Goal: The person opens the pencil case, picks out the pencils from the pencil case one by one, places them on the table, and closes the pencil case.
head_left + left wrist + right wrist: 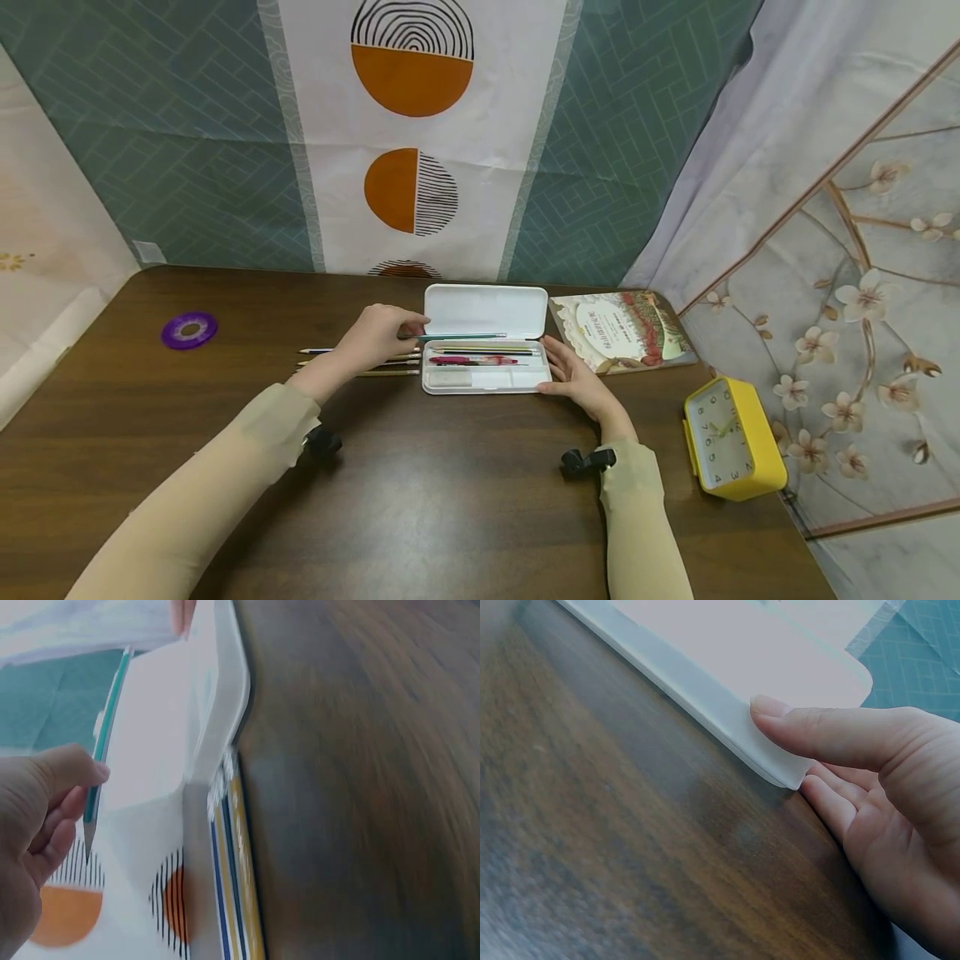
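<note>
A white pencil case [486, 392] lies with its lid raised, holding several pencils, a red-and-white pen [474, 361] and a white eraser [448, 379]. Just over its open tray, my left hand [381, 335] pinches a teal pencil [107, 724] near its pointed end. The pencil runs level along the lid's lower edge in the head view. At the case's right end, my right hand [576, 382] holds the near corner, thumb [780, 724] on the rim and fingers against the end wall. Several pencils [238, 855] lie on the table left of the case, partly behind my left hand.
A booklet [615, 332] lies right of the case, by the table's back edge. A yellow alarm clock [731, 437] stands farther right. Toward the back left is a purple ring-shaped roll [189, 331]. A patterned cloth [225, 167] hangs behind the brown table [450, 500].
</note>
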`<state>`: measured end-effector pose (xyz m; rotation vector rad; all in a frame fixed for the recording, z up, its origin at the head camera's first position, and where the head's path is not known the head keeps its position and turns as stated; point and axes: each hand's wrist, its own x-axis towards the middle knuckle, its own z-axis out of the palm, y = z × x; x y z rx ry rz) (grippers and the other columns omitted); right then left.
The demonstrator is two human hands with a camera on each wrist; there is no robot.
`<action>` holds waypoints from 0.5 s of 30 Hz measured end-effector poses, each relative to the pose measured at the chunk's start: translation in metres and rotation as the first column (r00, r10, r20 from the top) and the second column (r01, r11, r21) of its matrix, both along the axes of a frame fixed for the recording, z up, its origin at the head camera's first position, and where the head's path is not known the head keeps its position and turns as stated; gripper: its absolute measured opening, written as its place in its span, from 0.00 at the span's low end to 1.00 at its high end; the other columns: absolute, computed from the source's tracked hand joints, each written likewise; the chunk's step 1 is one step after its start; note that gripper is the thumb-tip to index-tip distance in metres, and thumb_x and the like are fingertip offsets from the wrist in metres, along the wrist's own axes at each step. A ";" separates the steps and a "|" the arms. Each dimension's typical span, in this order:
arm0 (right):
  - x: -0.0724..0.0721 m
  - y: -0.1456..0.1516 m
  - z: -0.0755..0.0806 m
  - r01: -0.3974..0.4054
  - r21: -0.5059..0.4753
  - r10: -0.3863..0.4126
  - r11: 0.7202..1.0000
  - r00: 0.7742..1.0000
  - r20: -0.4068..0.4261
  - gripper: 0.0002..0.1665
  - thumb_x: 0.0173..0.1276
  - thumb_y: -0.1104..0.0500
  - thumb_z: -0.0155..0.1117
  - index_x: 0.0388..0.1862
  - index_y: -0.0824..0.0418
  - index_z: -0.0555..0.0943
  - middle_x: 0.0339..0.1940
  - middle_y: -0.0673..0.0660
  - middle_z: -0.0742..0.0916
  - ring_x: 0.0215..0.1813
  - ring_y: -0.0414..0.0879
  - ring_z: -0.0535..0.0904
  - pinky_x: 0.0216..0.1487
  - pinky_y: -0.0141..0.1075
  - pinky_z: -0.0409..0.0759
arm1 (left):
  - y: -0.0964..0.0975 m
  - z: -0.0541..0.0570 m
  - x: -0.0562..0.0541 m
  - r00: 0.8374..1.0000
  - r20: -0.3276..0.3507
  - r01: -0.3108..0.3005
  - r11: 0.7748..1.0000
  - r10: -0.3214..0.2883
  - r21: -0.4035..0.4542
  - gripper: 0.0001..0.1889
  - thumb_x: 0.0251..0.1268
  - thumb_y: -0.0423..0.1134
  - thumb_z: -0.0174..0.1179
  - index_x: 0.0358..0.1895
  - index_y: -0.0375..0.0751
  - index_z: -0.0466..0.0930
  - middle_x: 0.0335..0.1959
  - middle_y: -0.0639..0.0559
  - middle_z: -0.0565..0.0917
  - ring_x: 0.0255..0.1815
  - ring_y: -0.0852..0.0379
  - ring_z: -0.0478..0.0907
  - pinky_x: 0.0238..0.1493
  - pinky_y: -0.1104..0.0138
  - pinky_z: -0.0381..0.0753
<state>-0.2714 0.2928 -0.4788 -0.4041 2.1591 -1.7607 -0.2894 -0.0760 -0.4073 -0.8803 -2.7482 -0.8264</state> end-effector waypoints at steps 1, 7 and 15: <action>0.000 0.000 0.000 0.001 -0.002 -0.001 1.000 1.000 0.001 0.56 0.61 0.72 0.67 0.80 0.63 0.44 0.81 0.61 0.52 0.82 0.55 0.45 0.78 0.49 0.49 | -0.005 0.001 0.001 1.000 -0.006 0.001 1.000 -0.001 0.008 0.16 0.56 0.27 0.65 0.50 0.33 0.85 0.33 0.47 0.89 0.35 0.53 0.85 0.42 0.59 0.84; 0.002 0.000 0.001 -0.002 -0.014 0.002 1.000 1.000 -0.001 0.56 0.61 0.71 0.68 0.80 0.64 0.44 0.81 0.62 0.51 0.82 0.56 0.44 0.78 0.49 0.49 | -0.040 0.000 0.007 0.999 -0.036 0.013 0.999 -0.011 0.044 0.17 0.55 0.26 0.65 0.50 0.32 0.85 0.32 0.47 0.89 0.34 0.52 0.85 0.42 0.56 0.84; 0.002 0.000 0.002 -0.018 -0.017 0.017 1.000 1.000 -0.010 0.56 0.62 0.71 0.67 0.80 0.64 0.44 0.81 0.63 0.51 0.81 0.57 0.44 0.78 0.50 0.48 | -0.076 -0.004 0.019 0.998 0.053 0.017 0.998 -0.020 0.056 0.17 0.56 0.24 0.64 0.50 0.30 0.84 0.32 0.48 0.89 0.35 0.52 0.86 0.35 0.63 0.83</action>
